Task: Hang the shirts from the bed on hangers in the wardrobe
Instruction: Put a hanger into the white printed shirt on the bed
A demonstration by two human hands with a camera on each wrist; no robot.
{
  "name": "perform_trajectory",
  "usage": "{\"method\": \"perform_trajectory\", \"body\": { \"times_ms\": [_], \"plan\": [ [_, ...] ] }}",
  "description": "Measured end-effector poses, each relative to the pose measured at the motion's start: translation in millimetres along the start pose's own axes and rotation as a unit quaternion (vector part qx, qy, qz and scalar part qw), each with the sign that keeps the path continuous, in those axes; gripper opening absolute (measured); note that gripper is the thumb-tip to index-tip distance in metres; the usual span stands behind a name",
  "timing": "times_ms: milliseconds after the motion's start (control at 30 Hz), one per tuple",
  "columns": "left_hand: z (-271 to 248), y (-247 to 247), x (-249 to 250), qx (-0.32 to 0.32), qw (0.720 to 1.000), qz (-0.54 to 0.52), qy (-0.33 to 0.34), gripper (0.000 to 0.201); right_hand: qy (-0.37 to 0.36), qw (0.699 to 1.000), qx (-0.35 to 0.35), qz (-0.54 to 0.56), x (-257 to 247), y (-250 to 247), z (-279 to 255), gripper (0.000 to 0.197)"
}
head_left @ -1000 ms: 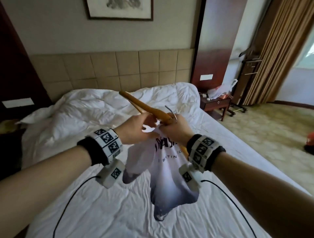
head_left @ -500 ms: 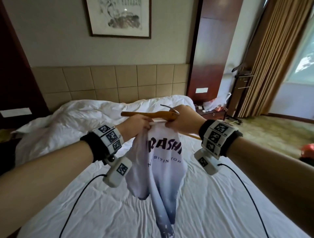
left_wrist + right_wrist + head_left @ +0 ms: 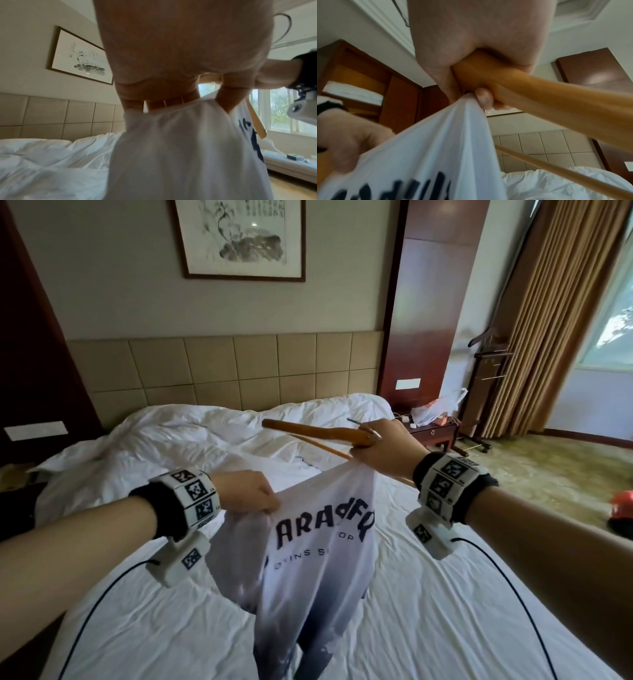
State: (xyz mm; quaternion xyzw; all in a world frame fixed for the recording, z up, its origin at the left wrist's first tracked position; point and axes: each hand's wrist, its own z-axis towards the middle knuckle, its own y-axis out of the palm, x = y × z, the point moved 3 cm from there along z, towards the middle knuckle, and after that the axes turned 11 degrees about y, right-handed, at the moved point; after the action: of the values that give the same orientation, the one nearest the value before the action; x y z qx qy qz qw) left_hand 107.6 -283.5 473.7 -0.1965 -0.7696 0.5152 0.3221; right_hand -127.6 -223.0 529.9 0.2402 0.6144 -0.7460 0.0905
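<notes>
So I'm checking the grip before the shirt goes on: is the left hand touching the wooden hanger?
Apart. The head view shows the left hand pinching only the shirt, with bedding visible between it and the hanger held by the right hand.

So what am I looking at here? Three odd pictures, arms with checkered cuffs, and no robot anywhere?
No robot: a person is doing the chore, wearing three cameras. The wide picture comes from a camera on the head, looking down at both arms. The checkered cuffs carry a small camera under each wrist, and the two close pictures look along each palm, which is why they seem so strange. The left hand grips the top edge of a white shirt with dark lettering. The right hand holds the shirt's other corner together with a wooden hanger. The shirt hangs between them above the bed, which has white sheets and a rumpled duvet.
</notes>
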Motion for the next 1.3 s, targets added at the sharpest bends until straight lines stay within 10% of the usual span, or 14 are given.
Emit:
{"method": "perform_trajectory", "body": {
  "times_ms": [767,833,967,1133,1300],
  "plan": [
    [-12,-40,6,0.023,0.988,0.130,0.075,0.037,0.078,0.990,-0.028,0.118,34,31,-7,0.022],
    [-9,-44,13,0.002,0.986,0.158,0.060,0.032,0.074,0.961,-0.016,0.267,34,25,-9,0.012],
    [-4,-46,16,-0.011,0.984,0.175,0.018,0.028,0.040,0.812,-0.032,0.582,11,-5,-17,0.004],
    [-7,-42,17,-0.052,0.983,0.176,0.031,0.024,-0.047,0.668,-0.085,0.738,-34,-24,-24,0.006],
    [-17,-49,19,-0.020,0.987,0.156,0.043,0.032,-0.071,0.678,-0.115,0.722,-55,-8,-27,0.006]
  ]
}}
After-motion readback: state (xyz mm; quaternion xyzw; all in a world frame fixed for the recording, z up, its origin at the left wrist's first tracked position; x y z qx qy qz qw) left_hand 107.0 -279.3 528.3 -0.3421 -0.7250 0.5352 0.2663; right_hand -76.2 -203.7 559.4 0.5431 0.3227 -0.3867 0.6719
